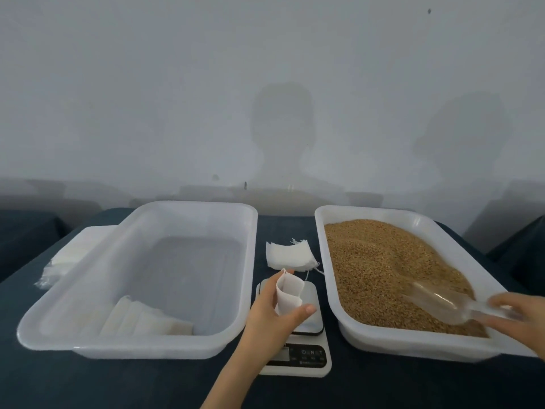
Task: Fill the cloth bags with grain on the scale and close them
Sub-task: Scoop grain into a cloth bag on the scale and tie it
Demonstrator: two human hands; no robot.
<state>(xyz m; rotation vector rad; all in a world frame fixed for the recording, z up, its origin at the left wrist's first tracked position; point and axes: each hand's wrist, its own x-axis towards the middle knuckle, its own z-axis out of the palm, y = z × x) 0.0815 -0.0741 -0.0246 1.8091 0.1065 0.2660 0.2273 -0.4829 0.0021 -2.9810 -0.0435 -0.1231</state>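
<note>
- The dark blue table (pixel 118 379) lies under both my hands and carries everything else.
- A white plastic tub (pixel 132 349) sits just to the left of my left hand. A row of white cloth pouches (pixel 147 320) lies in the corner nearest me; I cannot tell whether they are filled.
- A second white tub (pixel 383 346) sits between my hands, its near right corner under my right hand. It holds a deep bed of brown grain (pixel 377 261).
- A flat pile of white bags (pixel 70 252) lies far left of my left hand, beyond the first tub's outer edge.
- The kitchen scale (pixel 298 361) stands between the tubs, its platform directly beneath my left hand and its button panel towards me.
- A few loose empty bags (pixel 290 255) lie on the table just past my left fingertips.
- My left hand (pixel 271 308) wraps thumb and fingers round a cloth bag (pixel 290 293), holding it upright and open-mouthed over the scale's platform.
- My right hand (pixel 519 317), blurred, grips the handle of a clear plastic scoop (pixel 442 305). The bowl points away from me and lies in the grain.
</note>
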